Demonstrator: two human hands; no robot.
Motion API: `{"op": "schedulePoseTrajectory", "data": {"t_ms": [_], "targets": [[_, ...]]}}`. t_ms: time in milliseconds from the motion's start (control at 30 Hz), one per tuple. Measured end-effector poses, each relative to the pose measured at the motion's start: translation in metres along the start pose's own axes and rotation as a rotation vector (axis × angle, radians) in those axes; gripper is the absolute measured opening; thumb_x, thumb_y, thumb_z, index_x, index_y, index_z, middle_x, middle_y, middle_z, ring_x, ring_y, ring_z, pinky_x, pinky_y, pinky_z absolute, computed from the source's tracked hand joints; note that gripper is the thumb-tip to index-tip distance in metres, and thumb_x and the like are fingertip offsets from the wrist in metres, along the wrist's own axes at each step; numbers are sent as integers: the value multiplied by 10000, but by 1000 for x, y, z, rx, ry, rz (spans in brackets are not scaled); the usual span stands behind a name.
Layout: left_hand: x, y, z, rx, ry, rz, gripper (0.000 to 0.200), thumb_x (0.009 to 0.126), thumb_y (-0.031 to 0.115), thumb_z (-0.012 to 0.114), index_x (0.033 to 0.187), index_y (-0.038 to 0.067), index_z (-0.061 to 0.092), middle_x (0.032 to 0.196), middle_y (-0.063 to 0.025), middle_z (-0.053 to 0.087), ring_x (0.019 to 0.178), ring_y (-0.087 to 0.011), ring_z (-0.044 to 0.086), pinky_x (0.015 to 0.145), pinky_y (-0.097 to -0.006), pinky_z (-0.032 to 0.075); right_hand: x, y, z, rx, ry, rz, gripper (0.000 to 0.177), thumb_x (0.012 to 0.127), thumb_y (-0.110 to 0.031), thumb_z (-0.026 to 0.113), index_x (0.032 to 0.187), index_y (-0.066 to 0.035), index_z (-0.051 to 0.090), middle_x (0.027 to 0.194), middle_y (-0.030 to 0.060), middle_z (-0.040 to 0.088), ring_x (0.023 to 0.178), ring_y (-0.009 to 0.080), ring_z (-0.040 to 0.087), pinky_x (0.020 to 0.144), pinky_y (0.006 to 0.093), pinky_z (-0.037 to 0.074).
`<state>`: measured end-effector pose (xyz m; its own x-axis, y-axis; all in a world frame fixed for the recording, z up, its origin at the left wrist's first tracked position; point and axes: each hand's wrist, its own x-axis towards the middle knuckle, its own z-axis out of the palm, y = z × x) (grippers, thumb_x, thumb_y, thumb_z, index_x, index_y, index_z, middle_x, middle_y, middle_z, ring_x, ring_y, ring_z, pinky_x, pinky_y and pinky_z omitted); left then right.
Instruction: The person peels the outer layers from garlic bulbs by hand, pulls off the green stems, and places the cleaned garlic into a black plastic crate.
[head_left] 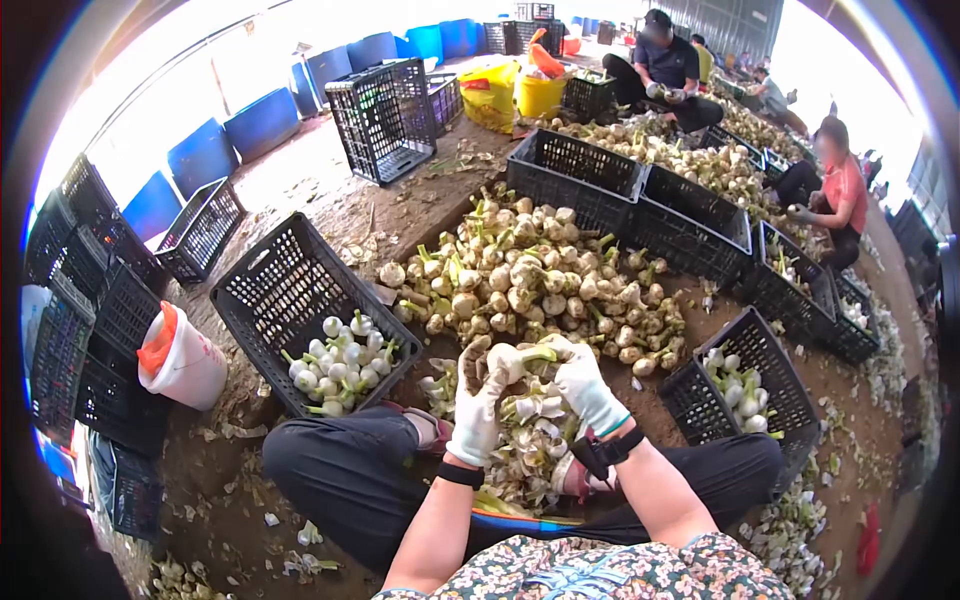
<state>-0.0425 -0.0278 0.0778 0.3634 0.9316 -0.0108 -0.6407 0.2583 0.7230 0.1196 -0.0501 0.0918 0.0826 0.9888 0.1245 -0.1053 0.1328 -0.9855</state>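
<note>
My left hand (478,400), in a dirty white glove, is closed around a garlic bulb (507,362). My right hand (585,388), gloved too, pinches the bulb's green stem from the right. Both hands are above a heap of loose peelings (532,440) between my legs. Beyond them lies a big pile of unpeeled garlic bulbs (530,270). Cleaned white bulbs (345,365) sit in the tilted black crate (275,290) on the left. More white bulbs (742,393) are in the black crate (790,385) on the right.
A white bucket (190,365) with an orange bag stands at the left beside stacked black crates (120,310). Empty-looking crates (575,170) line the pile's far side. Other people sit at the back right, one in a red top (845,190). Peelings litter the soil.
</note>
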Motion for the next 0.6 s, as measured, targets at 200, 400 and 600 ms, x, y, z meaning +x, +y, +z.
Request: {"op": "schedulePoseTrajectory", "data": {"t_ms": [200,400,600], "targets": [[7,-8,-11,140,-10,-83,497,964,230,632,1383,81,409,1163,-95,609,913,-174,654,727,-288,564,-4,13,-4,-357,119,-89,326,776,115,672,1074,-17,691,969,-1,663,901,86,605,787,236,496],[14,-18,-17,423,-23,130,548,873,50,714,1359,25,462,1175,-84,609,1019,-152,612,867,-267,530,-7,4,4,-184,147,116,206,860,-21,709,1065,-13,698,921,3,706,812,65,603,758,229,504],[10,1,-16,66,-11,-79,604,818,-54,726,1362,29,477,1210,-94,602,1044,-164,614,900,-289,536,-6,20,-26,585,620,315,128,884,-72,597,941,-35,705,942,93,717,807,160,670,711,276,521]]}}
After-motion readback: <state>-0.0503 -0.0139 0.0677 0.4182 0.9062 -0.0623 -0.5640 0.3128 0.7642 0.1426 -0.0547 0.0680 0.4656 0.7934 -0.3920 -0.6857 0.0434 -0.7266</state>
